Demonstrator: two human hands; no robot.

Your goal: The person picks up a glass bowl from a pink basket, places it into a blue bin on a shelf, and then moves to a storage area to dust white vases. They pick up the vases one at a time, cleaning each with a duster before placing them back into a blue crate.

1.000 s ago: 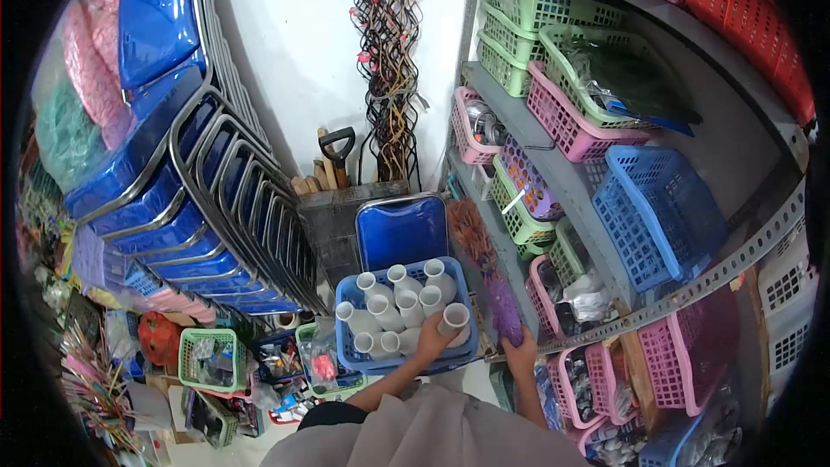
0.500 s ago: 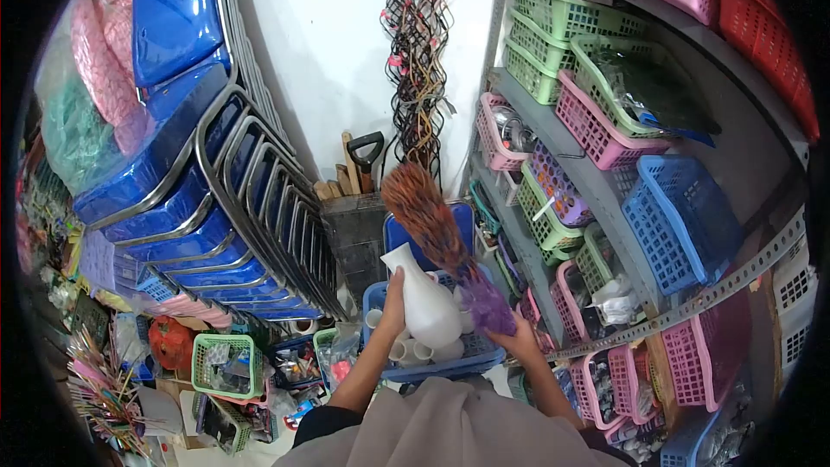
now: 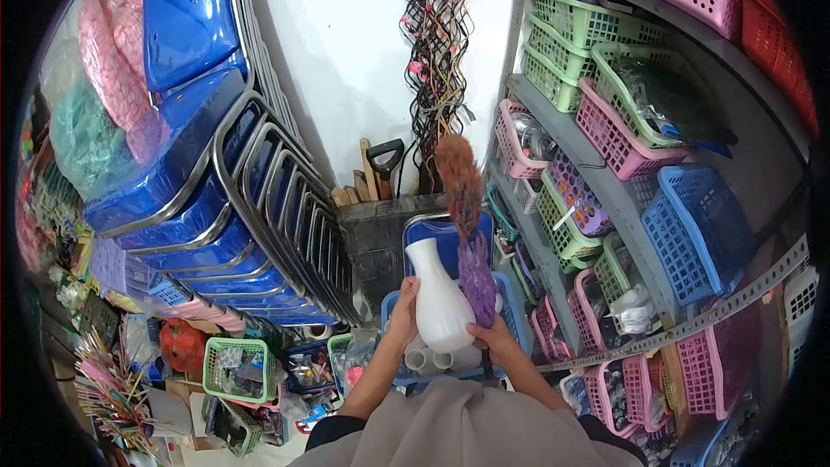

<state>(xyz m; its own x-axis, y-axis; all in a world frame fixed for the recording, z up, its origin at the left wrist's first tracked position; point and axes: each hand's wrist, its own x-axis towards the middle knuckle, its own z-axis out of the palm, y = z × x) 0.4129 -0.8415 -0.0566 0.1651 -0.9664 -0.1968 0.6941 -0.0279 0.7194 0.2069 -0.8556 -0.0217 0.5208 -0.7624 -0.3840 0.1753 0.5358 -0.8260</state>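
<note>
My left hand (image 3: 404,316) grips the side of a white vase (image 3: 439,304), which leans slightly with its narrow neck up and to the left. In my right hand (image 3: 494,337) is a feather duster (image 3: 462,186) with brown-orange feathers above and purple ones below. The duster stands almost upright beside the vase, and my right fingers reach the vase's lower side. Under both hands a blue basket (image 3: 512,303) holds several white cylindrical pieces (image 3: 424,358), partly hidden by the vase.
Stacked blue chairs (image 3: 194,26) with metal frames rise on the left. Along the right, a grey shelf (image 3: 596,173) carries several pink, green and blue baskets. Twisted dark branches (image 3: 432,78) stand against the white wall. A green basket (image 3: 239,370) sits low on the left.
The feather duster has swung more upright and its feathers now point up. My right hand has come closer to the vase, now at its lower side. The whole view has shifted slightly.
</note>
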